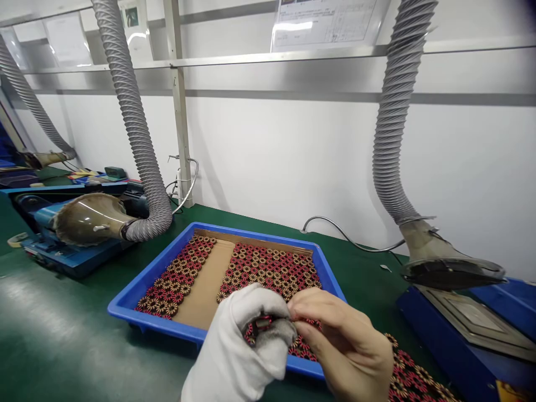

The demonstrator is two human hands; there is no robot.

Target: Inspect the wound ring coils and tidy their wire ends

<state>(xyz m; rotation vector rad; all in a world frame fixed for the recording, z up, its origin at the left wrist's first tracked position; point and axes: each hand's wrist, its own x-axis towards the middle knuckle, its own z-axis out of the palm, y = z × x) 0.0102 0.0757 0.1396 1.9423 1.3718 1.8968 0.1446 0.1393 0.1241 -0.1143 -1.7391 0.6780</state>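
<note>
My left hand, in a white glove with darkened fingertips, is curled closed around a small wound stator with red windings, mostly hidden by the fingers. Bare and pinched shut, my right hand meets the glove's fingertips; whatever lies between its thumb and finger is too small to make out. Both hands are above the front of a blue tray. In it, rows of red-and-copper wound stators lie flat on brown cardboard.
More stators lie on the green bench right of the tray. A blue machine with an extraction hood stands at left. At right, another hose hood hangs over a blue device. A metal conduit runs behind the tray.
</note>
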